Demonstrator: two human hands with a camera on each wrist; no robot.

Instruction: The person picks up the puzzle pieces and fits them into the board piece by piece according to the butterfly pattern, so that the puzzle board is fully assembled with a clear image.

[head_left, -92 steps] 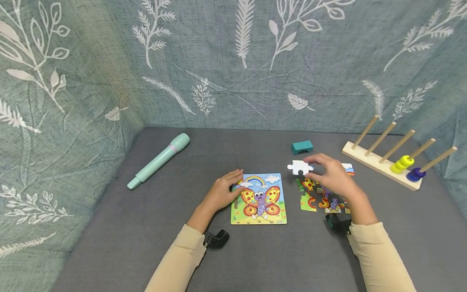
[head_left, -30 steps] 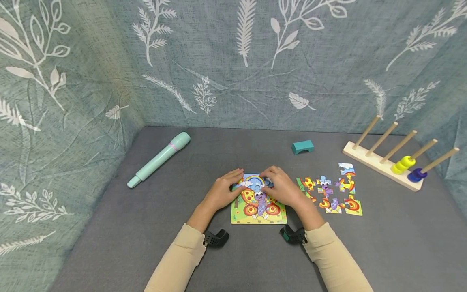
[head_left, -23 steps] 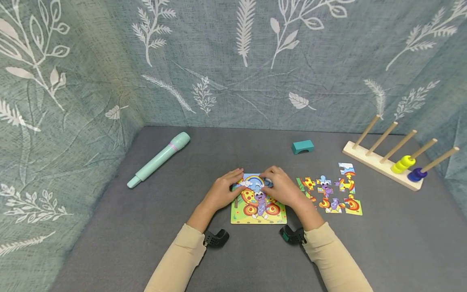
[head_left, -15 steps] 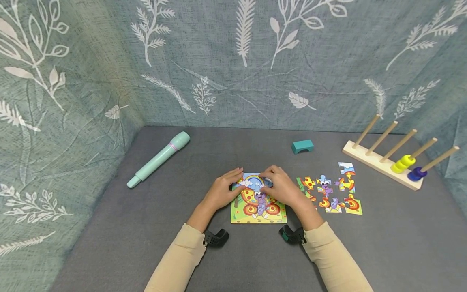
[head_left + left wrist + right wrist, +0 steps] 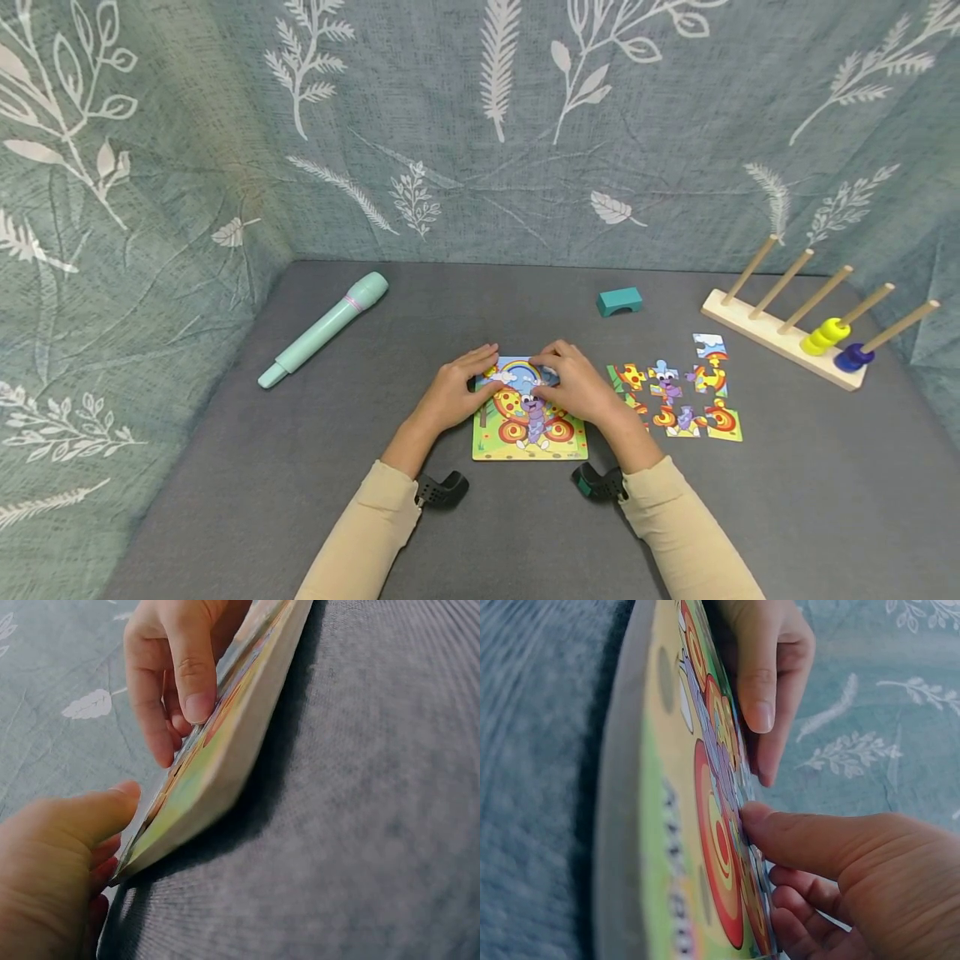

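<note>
A square butterfly puzzle board (image 5: 530,452) lies flat on the grey table, its rainbow and sky side away from me. My left hand (image 5: 450,398) rests at its upper left edge, fingers extended and thumb over the picture. At the upper right part, my right hand (image 5: 581,387) pinches a puzzle piece (image 5: 550,376) between thumb and forefinger, right at the board's surface; the hand covers most of it. In the right wrist view, the right thumb (image 5: 802,836) overlaps the board's face. Both hands (image 5: 52,862) frame the board in the left wrist view.
Several loose puzzle pieces (image 5: 666,383) lie right of the board. Behind them stand a teal arched block (image 5: 619,302) and a wooden peg stand (image 5: 780,337) with yellow and blue beads. A mint-green tube with a wider end (image 5: 322,331) lies at left. A leaf-patterned cloth (image 5: 465,150) hangs behind.
Since about three seconds ago my right hand has carried the puzzle piece left from the loose pieces onto the board. Over the last second both hands have stayed nearly still.
</note>
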